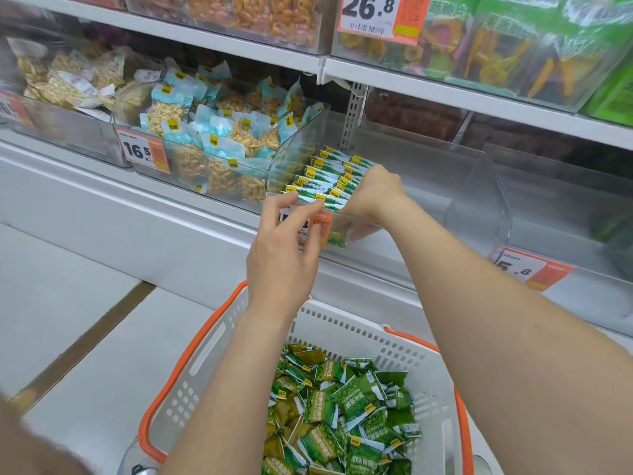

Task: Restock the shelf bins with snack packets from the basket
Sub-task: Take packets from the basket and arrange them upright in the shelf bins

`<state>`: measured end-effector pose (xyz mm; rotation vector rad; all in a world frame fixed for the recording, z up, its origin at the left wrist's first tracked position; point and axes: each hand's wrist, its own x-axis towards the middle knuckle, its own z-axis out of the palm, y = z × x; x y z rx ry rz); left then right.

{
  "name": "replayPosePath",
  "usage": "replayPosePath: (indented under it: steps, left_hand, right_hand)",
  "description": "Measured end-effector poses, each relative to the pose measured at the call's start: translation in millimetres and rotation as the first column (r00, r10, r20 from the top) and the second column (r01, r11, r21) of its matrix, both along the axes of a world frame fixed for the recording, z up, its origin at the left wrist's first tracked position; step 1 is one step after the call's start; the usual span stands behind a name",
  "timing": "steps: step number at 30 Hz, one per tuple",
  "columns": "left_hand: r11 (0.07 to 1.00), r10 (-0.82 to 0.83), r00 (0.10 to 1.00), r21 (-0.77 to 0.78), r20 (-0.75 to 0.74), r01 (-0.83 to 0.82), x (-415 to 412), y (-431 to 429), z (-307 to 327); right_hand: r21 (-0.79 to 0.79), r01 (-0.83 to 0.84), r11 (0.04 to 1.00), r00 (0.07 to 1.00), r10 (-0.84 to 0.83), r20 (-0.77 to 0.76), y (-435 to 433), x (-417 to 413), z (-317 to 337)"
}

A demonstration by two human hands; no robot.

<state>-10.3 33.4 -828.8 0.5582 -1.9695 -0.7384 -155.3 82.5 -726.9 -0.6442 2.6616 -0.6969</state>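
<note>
R hand (371, 197) grips pkts (325, 181), clear bin (474, 200)

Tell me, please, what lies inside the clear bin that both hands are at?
Inside the clear bin stand rows of green pea packets on edge, yellow labels up. The right hand reaches in and covers those beneath it; the price tag hides the lower front.

1. A shop, snack aisle: white shelves (445, 92) lined with clear bins (462, 173) heaped with packeted nuts (205, 132).
2. Orange price tags (142, 150) on the bin fronts, 16.5 here, 26.8 higher up.
3. Below, an orange-rimmed shopping basket (191, 354) full of green snack packets (342, 406).
</note>
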Motion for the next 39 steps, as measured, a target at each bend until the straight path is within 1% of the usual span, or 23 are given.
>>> replayPosePath:
  steps: [2, 3, 5, 8, 9, 10, 11, 12, 13, 14, 16, 18, 19, 21, 23, 24, 26, 27, 29, 31, 34, 37, 39]
  left_hand:
    - [1.0, -0.002, 1.0, 0.003, 0.001, 0.002, 0, 0, -1]
    - [1.0, -0.006, 1.0, 0.005, 0.003, 0.006, 0, 0, -1]
    - [1.0, -0.013, 1.0, 0.005, 0.008, 0.013, 1, -1, -1]
    - [1.0, -0.024, 1.0, 0.004, 0.005, 0.024, 1, -1, 0]
    - [1.0, -0.028, 1.0, 0.007, 0.002, 0.028, 0, -1, 0]
    - [0.999, -0.029, 1.0, 0.013, -0.001, 0.029, 0, -1, 1]
    - [0.999, -0.025, 1.0, 0.019, -0.009, 0.026, -1, -1, 1]
    - [1.0, -0.016, 1.0, 0.023, -0.023, 0.017, -2, 0, 1]
    - [1.0, -0.003, 0.999, 0.027, -0.045, 0.004, -2, 2, 1]
    - [0.999, 0.015, 0.997, 0.029, -0.074, -0.013, -2, 5, 1]
    - [0.996, 0.086, 0.988, 0.026, -0.129, -0.083, -1, 14, -2]
    - [0.991, 0.135, 0.982, 0.024, -0.132, -0.133, 0, 21, -9]
    - [0.993, 0.12, 0.988, 0.029, -0.098, -0.118, -1, 22, -15]
    - [0.996, 0.017, 1.0, 0.085, 0.021, -0.019, -1, 21, -30]
    - [0.978, -0.131, 0.965, 0.192, 0.228, 0.087, 3, 20, -46]
    - [0.964, -0.207, 0.908, 0.235, 0.363, 0.126, 4, 22, -59]
    - [0.943, -0.316, 0.733, 0.288, 0.603, 0.169, 6, 29, -87]
    - [0.937, -0.343, 0.646, 0.298, 0.682, 0.184, 8, 31, -104]
    - [0.918, -0.396, 0.478, 0.349, 0.784, 0.188, 13, 39, -133]
    - [0.892, -0.452, 0.302, 0.418, 0.839, 0.173, 19, 49, -156]
    - [0.847, -0.529, 0.117, 0.514, 0.841, 0.132, 29, 64, -185]
    - [0.818, -0.561, -0.059, 0.564, 0.826, 0.115, 35, 79, -199]
    - [0.819, -0.551, -0.105, 0.561, 0.828, 0.12, 37, 87, -208]
  right_hand:
    - [0.084, -0.024, 0.996, 0.996, 0.017, 0.088, 0, -1, 5]
    - [0.084, -0.031, 0.996, 0.992, 0.021, 0.124, 0, -2, 7]
    - [0.017, -0.022, 1.0, 0.984, 0.018, 0.176, 2, 0, 11]
    - [-0.083, 0.0, 0.997, 0.982, 0.016, 0.189, 7, 0, 7]
    - [-0.111, 0.002, 0.994, 0.986, 0.016, 0.163, 10, 0, 4]
    - [-0.118, -0.009, 0.993, 0.998, 0.017, 0.066, 12, 0, -1]
    - [-0.114, -0.02, 0.993, 0.996, 0.011, -0.085, 15, 1, -6]
    - [-0.128, -0.027, 0.991, 0.963, -0.009, -0.269, 20, 5, -11]
    - [-0.177, -0.049, 0.983, 0.906, -0.031, -0.422, 26, 11, -15]
    - [-0.258, -0.103, 0.961, 0.846, -0.051, -0.53, 32, 18, -20]
    - [-0.403, -0.242, 0.883, 0.728, -0.109, -0.677, 47, 35, -31]
    - [-0.42, -0.314, 0.851, 0.626, -0.147, -0.766, 57, 50, -47]
    - [-0.396, -0.327, 0.858, 0.603, -0.134, -0.786, 60, 57, -57]
    - [-0.315, -0.355, 0.88, 0.616, -0.034, -0.787, 68, 68, -83]
    - [-0.193, -0.383, 0.904, 0.636, 0.106, -0.765, 77, 73, -111]
    - [-0.111, -0.388, 0.915, 0.645, 0.183, -0.742, 85, 74, -126]
    - [0.102, -0.414, 0.905, 0.67, 0.378, -0.639, 102, 76, -150]
    - [0.203, -0.441, 0.874, 0.683, 0.474, -0.556, 111, 77, -161]
    - [0.343, -0.502, 0.794, 0.702, 0.606, -0.374, 126, 77, -179]
    - [0.433, -0.556, 0.709, 0.711, 0.676, -0.193, 136, 77, -195]
    - [0.534, -0.603, 0.592, 0.712, 0.702, 0.027, 144, 78, -218]
    - [0.571, -0.605, 0.555, 0.725, 0.68, 0.108, 150, 79, -229]
    - [0.557, -0.603, 0.571, 0.739, 0.663, 0.12, 150, 78, -229]
